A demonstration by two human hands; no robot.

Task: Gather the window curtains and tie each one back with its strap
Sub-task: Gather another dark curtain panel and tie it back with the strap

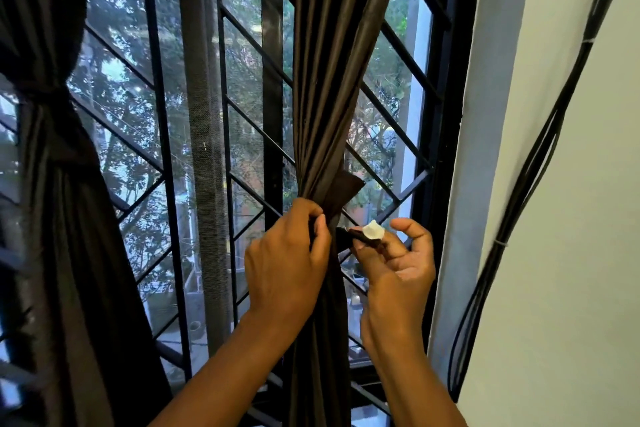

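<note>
Barred window (242,87) behind; left hand (287,260) grips gathered curtain (332,80), right hand (398,260) pinches strap (349,236) end.

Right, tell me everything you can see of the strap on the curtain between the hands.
The strap is a flat band of dark brown fabric matching the right curtain, with a slight sheen. It wraps the gathered folds at their narrowest point, not yet fastened. One stretch slants up to the right of the bundle. The left hand pinches it against the folds, and the right hand pinches the free end, which carries a small white patch, possibly a fastener.
</note>
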